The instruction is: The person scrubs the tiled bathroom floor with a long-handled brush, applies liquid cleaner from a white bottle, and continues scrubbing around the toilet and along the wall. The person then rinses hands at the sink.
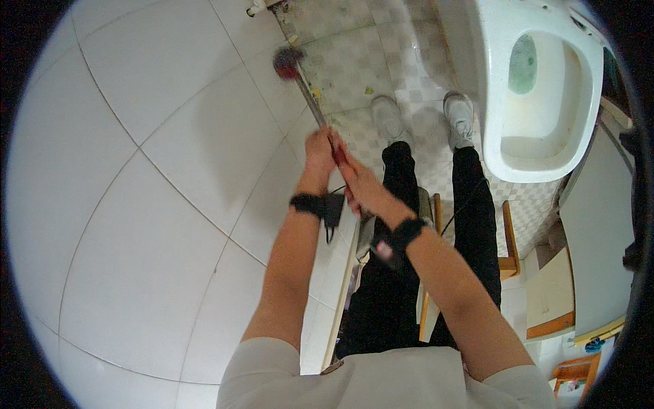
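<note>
A long-handled tool (309, 98) slants up and left from my hands; its round dark-red head (288, 62) is blurred, so I cannot tell its exact kind. My left hand (321, 148) is closed around the handle. Just below it on the same handle is my right hand (361, 183), fingers wrapped round the reddish grip. The head is over the edge where the white wall tiles (204, 128) meet the patterned floor tiles (347, 66). Both wrists wear black straps with small devices attached.
A white ceramic toilet bowl (541, 107) stands at the right, close to my white shoe (459, 115). A wooden piece of furniture (510, 240) is behind my legs. Small yellow scraps lie along the wall's foot. A pale cabinet panel (551, 294) is at lower right.
</note>
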A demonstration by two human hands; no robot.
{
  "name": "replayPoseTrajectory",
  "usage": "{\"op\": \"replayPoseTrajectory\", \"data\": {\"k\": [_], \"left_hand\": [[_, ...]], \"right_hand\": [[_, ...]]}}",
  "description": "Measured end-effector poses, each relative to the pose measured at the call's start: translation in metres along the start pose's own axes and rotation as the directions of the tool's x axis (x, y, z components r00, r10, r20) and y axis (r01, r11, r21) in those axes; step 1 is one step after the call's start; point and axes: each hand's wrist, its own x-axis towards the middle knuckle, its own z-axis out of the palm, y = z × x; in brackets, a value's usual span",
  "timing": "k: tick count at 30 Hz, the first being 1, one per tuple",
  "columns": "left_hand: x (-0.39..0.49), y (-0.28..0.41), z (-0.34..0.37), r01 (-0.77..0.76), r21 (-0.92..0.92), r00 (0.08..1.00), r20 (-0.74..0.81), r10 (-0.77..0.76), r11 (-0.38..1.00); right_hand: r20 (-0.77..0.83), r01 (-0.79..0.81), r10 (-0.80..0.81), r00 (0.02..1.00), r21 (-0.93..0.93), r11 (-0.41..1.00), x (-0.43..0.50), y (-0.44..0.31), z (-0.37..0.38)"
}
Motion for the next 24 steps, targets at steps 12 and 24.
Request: {"op": "replayPoseTrajectory", "data": {"k": [12,24], "left_hand": [[-0.046,0.043,0.008,0.07,-0.229,0.993,0.11,-0.046,0.971],[0.02,0.088,0.015,-0.009,0.086,0.962,0.273,-0.015,0.996]], "right_hand": [[0.206,-0.131,0.101,0.973,0.139,0.982,-0.049,-0.061,-0.012],[0.2,-0.043,0.044,0.979,-0.013,0.999,0.012,-0.092,-0.025]]}}
